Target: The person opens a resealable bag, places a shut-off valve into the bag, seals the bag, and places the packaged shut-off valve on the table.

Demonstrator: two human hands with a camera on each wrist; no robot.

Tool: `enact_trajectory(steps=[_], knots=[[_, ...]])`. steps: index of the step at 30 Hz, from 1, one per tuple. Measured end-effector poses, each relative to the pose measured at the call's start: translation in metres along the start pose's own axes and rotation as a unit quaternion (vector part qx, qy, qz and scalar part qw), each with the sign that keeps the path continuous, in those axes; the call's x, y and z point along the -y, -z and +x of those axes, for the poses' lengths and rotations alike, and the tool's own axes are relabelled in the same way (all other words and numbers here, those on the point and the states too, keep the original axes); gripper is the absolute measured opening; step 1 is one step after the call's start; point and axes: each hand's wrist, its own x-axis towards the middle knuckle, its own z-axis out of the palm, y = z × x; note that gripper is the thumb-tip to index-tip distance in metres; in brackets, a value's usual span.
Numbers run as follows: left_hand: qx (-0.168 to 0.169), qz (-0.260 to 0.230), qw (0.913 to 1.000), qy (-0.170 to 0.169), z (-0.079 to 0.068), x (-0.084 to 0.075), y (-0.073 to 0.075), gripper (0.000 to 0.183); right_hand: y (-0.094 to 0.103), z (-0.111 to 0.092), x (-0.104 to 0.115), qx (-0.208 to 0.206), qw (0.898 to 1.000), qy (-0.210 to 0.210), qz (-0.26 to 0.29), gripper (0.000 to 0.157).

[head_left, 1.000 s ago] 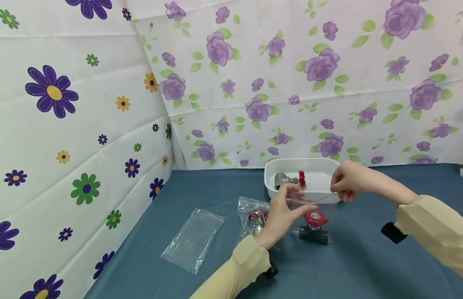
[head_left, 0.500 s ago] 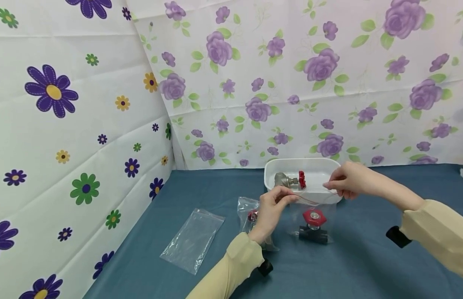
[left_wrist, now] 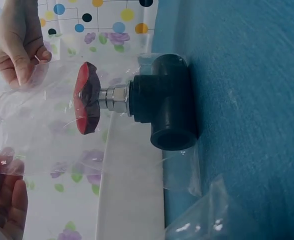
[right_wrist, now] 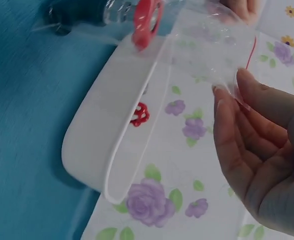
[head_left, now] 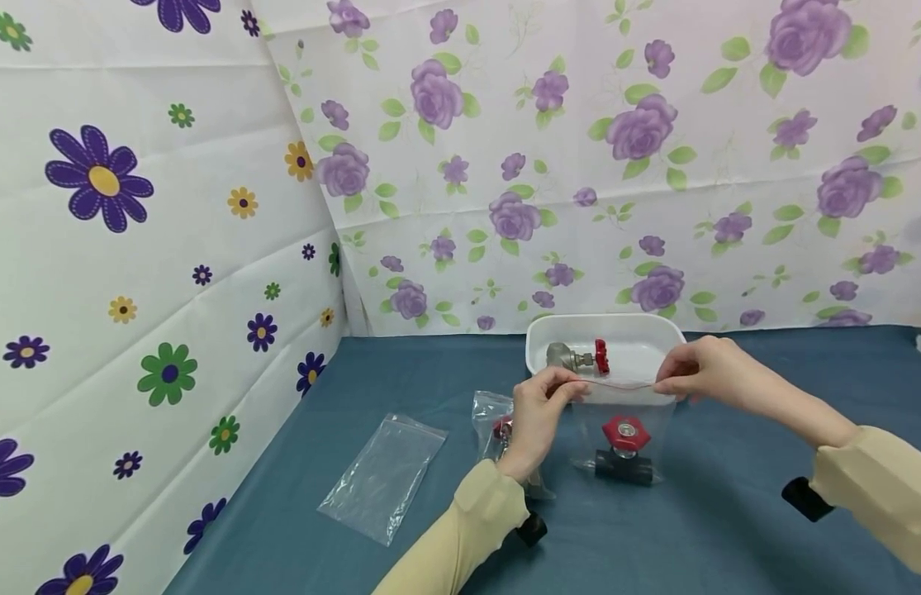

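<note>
A clear zip bag [head_left: 590,426] stands upright on the table, its red-lined top edge stretched between both hands. Inside it is a black tee-shaped valve [left_wrist: 172,107] with a red handwheel [head_left: 626,433]. My left hand [head_left: 536,417] pinches the bag's left top corner. The right top corner is pinched between thumb and fingers of my right hand [head_left: 716,373], as the right wrist view also shows. Partly hidden behind the left hand lies a second bag [head_left: 492,406], holding a metal valve with a red wheel.
Behind the bag stands a white tub [head_left: 646,335] with a metal valve [head_left: 572,357] with a red wheel in it. A flat clear zip bag [head_left: 386,478] lies on the blue tablecloth [head_left: 296,504] to the left. Flowered sheets [head_left: 460,140] hang at the back and left.
The left hand has gone from spread fingers to a pinch on the bag's corner. The right hand has shifted its hold at the other corner, and the top edge is now pulled straighter.
</note>
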Motion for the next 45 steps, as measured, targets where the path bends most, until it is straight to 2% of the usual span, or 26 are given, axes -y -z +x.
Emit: enact_trajectory(steps=[10,18,23,27,35,39,41,45], knots=[[-0.008,0.068,0.9974,-0.024,0.002,-0.004,-0.002,0.005,-0.001,-0.005,-0.008,-0.002,0.998,0.057,-0.027,0.004],[-0.013,0.071,0.997,-0.028,0.001,-0.007,-0.004,0.004,0.001,-0.006,-0.009,0.004,0.996,0.082,-0.036,0.003],[-0.015,0.046,0.9982,-0.035,0.003,0.007,-0.005,0.003,0.008,-0.008,-0.006,-0.018,0.994,0.101,-0.049,0.009],[-0.012,0.039,0.9988,-0.028,0.005,0.019,-0.008,0.005,0.012,-0.009,-0.006,-0.023,0.993,0.099,-0.056,0.009],[-0.006,0.049,0.9988,-0.009,-0.001,0.027,-0.009,0.008,0.008,-0.006,-0.014,-0.022,0.991,0.121,-0.058,0.009],[-0.008,0.046,0.9989,-0.008,-0.001,0.028,-0.009,0.008,0.008,-0.006,-0.014,-0.016,0.99,0.114,-0.077,0.006],[-0.009,0.043,0.9989,-0.015,0.0,0.025,-0.009,0.007,0.007,-0.004,-0.01,-0.012,0.991,0.105,-0.087,0.012],[-0.013,0.043,0.9987,-0.022,0.0,0.005,-0.007,0.002,-0.001,0.003,0.002,-0.02,0.991,0.091,-0.095,0.036]])
